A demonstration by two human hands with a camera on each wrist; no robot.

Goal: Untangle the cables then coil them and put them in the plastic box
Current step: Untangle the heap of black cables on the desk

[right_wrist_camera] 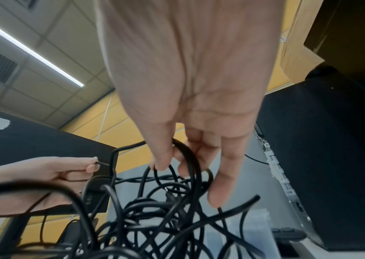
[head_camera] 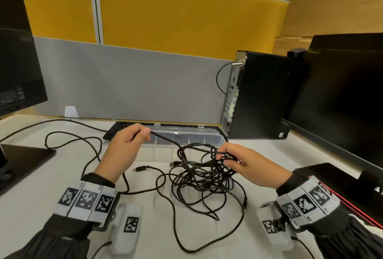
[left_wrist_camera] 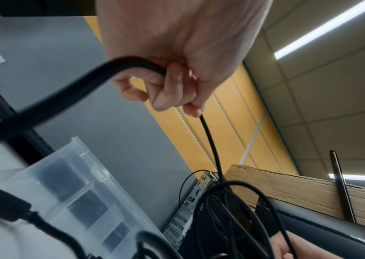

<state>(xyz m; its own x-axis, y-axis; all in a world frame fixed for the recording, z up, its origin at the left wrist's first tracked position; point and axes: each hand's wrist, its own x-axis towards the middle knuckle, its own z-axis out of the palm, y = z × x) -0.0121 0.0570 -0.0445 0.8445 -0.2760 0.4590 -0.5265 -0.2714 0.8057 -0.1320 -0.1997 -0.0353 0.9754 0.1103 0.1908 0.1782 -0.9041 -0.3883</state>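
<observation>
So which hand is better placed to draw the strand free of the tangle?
Probably the left hand: it already pinches one strand stretched clear, while the right hand grips the cable tangle.

The right hand (right_wrist_camera: pixel 190 91) reaches down into a tangle of black cables (right_wrist_camera: pixel 155 219), thumb and fingers pinching one loop (right_wrist_camera: pixel 190 157) near the top. To the left, the left hand (right_wrist_camera: pixel 51 170) pinches a thin black strand (right_wrist_camera: pixel 103 163). A black computer tower (right_wrist_camera: pixel 323 157) stands at the right.
</observation>
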